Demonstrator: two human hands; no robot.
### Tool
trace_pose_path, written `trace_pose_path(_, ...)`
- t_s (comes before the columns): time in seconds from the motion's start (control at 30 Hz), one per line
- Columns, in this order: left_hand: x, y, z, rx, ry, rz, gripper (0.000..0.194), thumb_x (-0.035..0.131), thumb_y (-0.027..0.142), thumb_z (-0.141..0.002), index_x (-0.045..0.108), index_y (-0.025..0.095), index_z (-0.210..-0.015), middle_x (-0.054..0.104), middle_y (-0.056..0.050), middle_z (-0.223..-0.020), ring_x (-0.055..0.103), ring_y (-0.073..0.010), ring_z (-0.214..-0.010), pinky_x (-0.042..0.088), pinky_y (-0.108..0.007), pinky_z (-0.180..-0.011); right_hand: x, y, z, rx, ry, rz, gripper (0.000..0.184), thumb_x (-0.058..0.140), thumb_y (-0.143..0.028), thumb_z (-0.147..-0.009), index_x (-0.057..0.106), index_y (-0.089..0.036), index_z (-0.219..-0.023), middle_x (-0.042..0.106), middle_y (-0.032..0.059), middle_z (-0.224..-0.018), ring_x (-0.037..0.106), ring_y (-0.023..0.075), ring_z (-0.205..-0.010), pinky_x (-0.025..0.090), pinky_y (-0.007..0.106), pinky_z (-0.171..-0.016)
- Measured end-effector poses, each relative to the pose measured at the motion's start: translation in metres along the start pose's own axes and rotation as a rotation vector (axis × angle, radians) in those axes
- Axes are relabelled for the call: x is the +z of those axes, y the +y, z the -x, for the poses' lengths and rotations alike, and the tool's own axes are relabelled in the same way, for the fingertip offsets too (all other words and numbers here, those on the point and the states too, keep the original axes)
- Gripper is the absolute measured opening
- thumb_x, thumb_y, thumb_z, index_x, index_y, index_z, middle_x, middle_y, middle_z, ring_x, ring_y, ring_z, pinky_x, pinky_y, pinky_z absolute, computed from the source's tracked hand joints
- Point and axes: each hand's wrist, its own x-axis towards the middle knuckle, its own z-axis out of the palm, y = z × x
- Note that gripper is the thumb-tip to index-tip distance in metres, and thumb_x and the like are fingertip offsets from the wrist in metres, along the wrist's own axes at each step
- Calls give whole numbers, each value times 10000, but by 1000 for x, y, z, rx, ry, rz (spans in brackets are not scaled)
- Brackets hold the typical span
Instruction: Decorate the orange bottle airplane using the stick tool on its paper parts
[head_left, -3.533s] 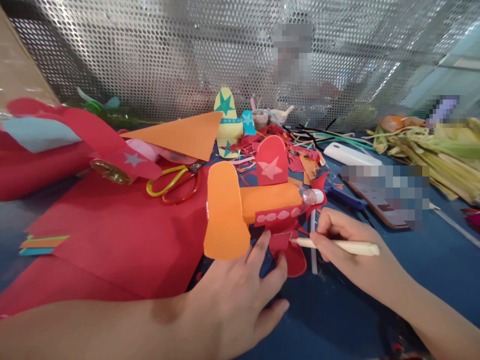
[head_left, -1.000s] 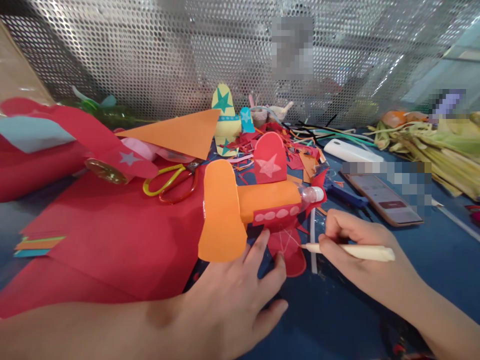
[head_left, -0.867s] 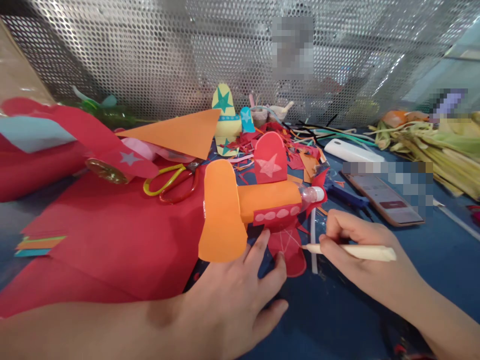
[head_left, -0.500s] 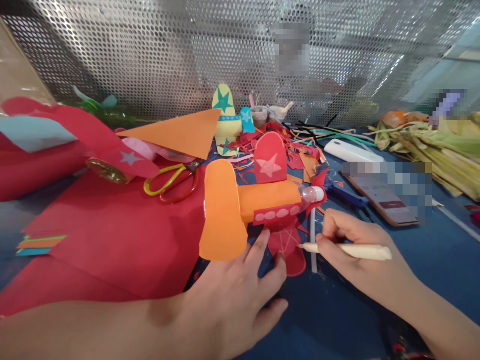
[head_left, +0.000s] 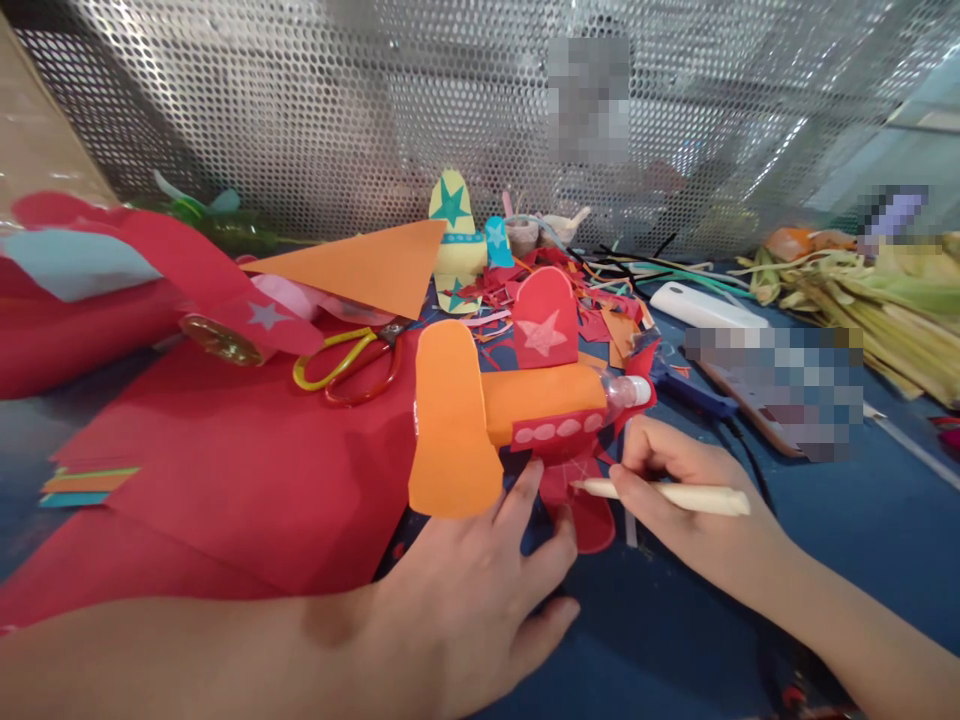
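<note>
A toy airplane (head_left: 544,395) made from a bottle wrapped in orange paper lies in front of me, with a white cap at its nose. Its orange tail piece (head_left: 454,420) faces left. The far red wing (head_left: 546,315) bears a filled pale star; on the near red wing (head_left: 592,525) a star shows in thin outline. My left hand (head_left: 487,580) lies spread, fingertips on the near wing's left edge. In my right hand (head_left: 675,495) a cream-coloured marker (head_left: 705,497) is pinched, its tip at the star outline.
Red paper sheets (head_left: 262,470) cover the left, with scissors (head_left: 352,365) on them. Behind lie an orange paper cone (head_left: 367,265), a small yellow airplane (head_left: 459,255) and paper scraps (head_left: 525,290). A blue glue gun (head_left: 694,390), a phone (head_left: 757,400) and corn husks (head_left: 862,300) are at right.
My right hand and the marker have moved left across the near wing, bringing the tip from the star's right side to its middle. My left hand stays in place.
</note>
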Motion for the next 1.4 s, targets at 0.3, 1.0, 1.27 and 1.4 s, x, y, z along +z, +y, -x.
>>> trace_pose_path(0.3,-2,1,-2,8,2,-26,427,466,433,-901,486,224,-1273,448,-245,-1358,645,-325,-910,550,-493,-698,6,3,-3,16,-83,-110,191,479,-238,-837,372,-238,-678,407,-80,-531,376,84,-435,311,198,-410)
trace_pose_path(1.0,-3,1,-1,8,3,-39,411,441,440,-913,518,240,-1263,453,-237,-1371,659,-314,-877,557,-456,-646,-5,13,-3,144,117,-490,271,427,-330,-923,467,-230,-674,492,-61,-436,431,94,-403,333,212,-420)
trace_pose_path(1.27,-2,1,-1,10,48,-103,441,444,451,-899,514,233,-1277,483,-222,-1346,653,-309,-866,560,-441,-616,-1,17,-11,226,-40,-524,104,552,-227,-728,477,-213,-659,443,-76,-516,377,79,-461,278,217,-443)
trace_pose_path(1.4,-3,1,0,13,59,-107,440,449,437,-908,511,228,-1290,498,-214,-1342,650,-318,-907,567,-485,-682,3,21,-12,242,-21,-537,196,509,-289,-821,429,-221,-655,410,-91,-465,337,78,-439,253,226,-445)
